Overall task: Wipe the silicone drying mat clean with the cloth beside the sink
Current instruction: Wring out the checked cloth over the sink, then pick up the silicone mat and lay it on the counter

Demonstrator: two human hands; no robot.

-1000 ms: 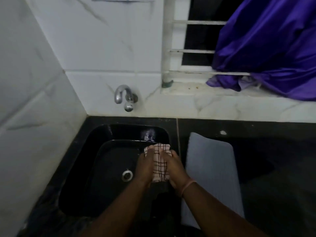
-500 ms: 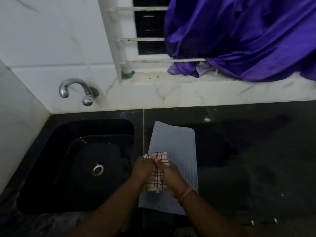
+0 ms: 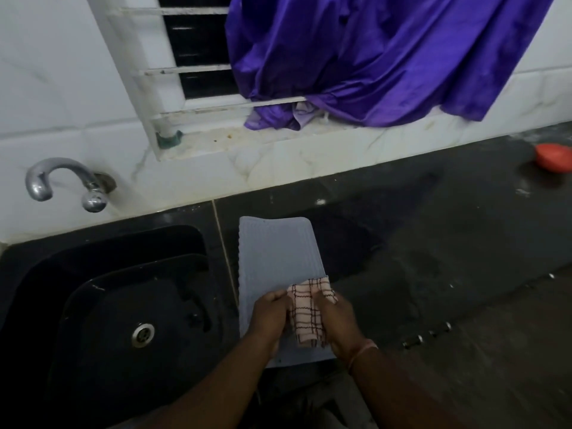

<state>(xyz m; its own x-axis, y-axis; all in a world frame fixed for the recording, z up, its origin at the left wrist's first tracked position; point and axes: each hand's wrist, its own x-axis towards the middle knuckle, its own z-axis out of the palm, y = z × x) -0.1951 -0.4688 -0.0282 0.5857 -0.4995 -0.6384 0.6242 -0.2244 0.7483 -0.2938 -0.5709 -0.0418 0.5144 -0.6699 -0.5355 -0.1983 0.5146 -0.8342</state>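
Note:
A pale grey ribbed silicone mat lies on the dark counter just right of the black sink. Both hands hold a pink checked cloth over the mat's near right part. My left hand grips the cloth's left edge. My right hand grips its right side, with a thin band on that wrist. The mat's near end is partly hidden under the hands and cloth.
A chrome tap sticks out of the white tiled wall above the sink. A purple cloth hangs over the window sill. A red object sits at the far right of the wet black counter. Small metal bits lie near my right arm.
Both hands carried the cloth from above the sink rightwards to over the mat. The view swung right with them, and the cloth now sits nearer the mat's right edge.

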